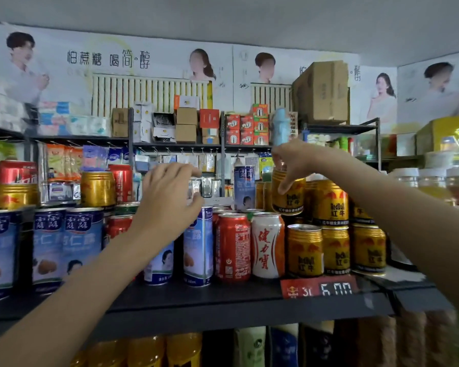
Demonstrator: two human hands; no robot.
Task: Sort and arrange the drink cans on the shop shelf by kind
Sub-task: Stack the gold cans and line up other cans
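Here the right hand (293, 161) pinches a gold Red Bull can (286, 194) by its top rim, above the gold cans (335, 249) stacked at the right of the shelf (196, 300). The left hand (170, 197) hovers with curled fingers over a blue-white can (198, 246), holding nothing. Just right of it stand a red cola can (233, 247) and a white-orange can (267, 245). More blue cans (64, 242) fill the left. The shelf's near edge is bare, with a price tag (319, 288) at the right.

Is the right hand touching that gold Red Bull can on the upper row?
Touching. The head view shows the right hand with fingers and thumb wrapped around the top of the gold Red Bull can.
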